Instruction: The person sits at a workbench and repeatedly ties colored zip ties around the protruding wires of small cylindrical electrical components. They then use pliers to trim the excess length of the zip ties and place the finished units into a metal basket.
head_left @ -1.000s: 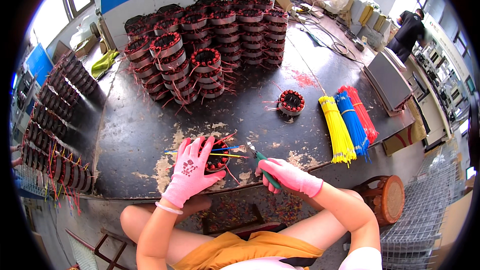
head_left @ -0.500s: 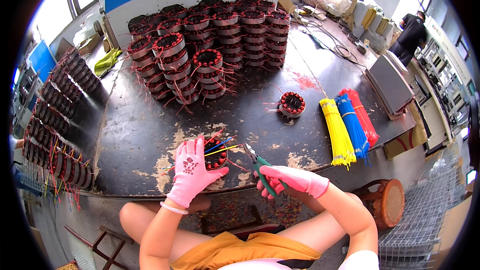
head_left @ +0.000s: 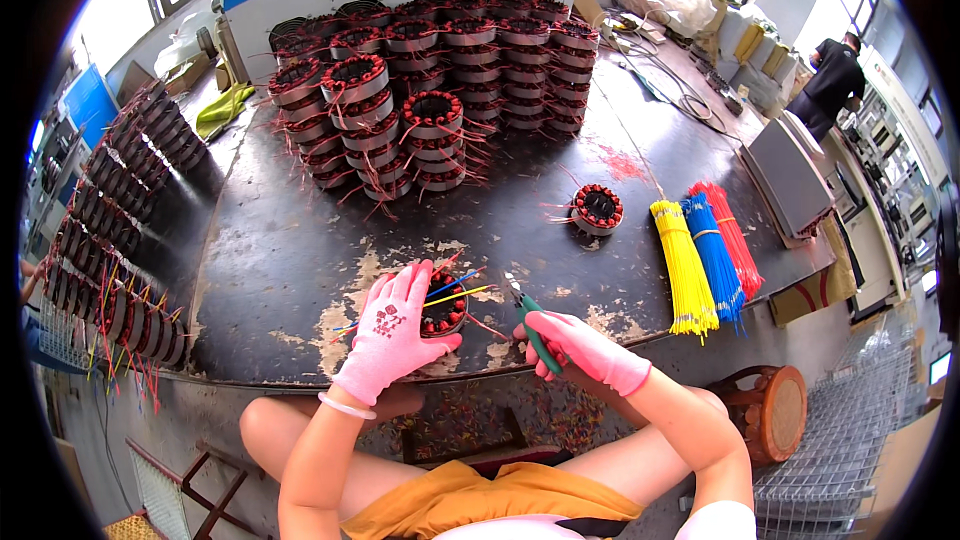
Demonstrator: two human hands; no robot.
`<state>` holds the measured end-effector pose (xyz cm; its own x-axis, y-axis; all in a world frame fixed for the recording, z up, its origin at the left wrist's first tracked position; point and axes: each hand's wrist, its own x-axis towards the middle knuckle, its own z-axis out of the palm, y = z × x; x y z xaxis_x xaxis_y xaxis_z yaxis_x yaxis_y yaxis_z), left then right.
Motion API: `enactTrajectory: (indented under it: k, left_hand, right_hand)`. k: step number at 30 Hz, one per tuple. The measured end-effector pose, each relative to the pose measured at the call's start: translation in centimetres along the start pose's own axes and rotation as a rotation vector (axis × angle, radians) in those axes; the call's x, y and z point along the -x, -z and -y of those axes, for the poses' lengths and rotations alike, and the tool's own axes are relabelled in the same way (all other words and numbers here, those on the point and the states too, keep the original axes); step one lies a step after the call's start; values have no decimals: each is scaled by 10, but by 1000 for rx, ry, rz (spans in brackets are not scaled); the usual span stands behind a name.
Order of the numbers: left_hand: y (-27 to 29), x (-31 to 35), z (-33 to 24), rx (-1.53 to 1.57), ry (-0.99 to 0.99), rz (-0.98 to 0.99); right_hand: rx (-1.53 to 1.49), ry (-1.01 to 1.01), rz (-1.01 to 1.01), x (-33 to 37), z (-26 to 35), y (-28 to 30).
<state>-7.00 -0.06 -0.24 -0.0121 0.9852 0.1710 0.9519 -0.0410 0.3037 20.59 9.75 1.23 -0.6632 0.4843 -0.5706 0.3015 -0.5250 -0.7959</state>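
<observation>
My left hand [head_left: 390, 332], in a pink glove, lies over the left side of a wound motor stator [head_left: 445, 317] at the table's near edge. Its thumb crosses the near rim and its fingers rest over the far side, holding it. A yellow wire [head_left: 466, 293] and a blue wire [head_left: 452, 284] run from under the hand across the stator. My right hand [head_left: 582, 348], also gloved in pink, is closed around green-handled wire cutters [head_left: 530, 318]. The cutters' jaws point away from me, just right of the yellow wire's end, apparently without touching it.
Several stacks of stators [head_left: 432, 145] stand at the back, with more rows [head_left: 125, 240] at the left. A single stator [head_left: 597, 210] sits right of centre. Yellow [head_left: 685, 270], blue [head_left: 714, 250] and red [head_left: 733, 240] wire bundles lie at the right. A person [head_left: 830, 80] stands beyond.
The cutters' handles have come closer together, and their jaws have lifted slightly up and away. My left hand stays on the stator. The whole view has shifted slightly.
</observation>
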Motion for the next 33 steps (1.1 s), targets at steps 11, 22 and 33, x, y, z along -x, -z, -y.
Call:
enactTrajectory:
  k: [11,22,33]
  left_hand:
    - [-14,-9,-26,-142,323,-142]
    - [-16,-9,-24,-156,303,-147]
    - [-8,-7,-7,-110,243,-85]
  right_hand:
    - [-116,-169,296,14,-11,11]
    - [-156,-130,168,3,-6,3]
    - [-57,-104,-45,6,2,-5]
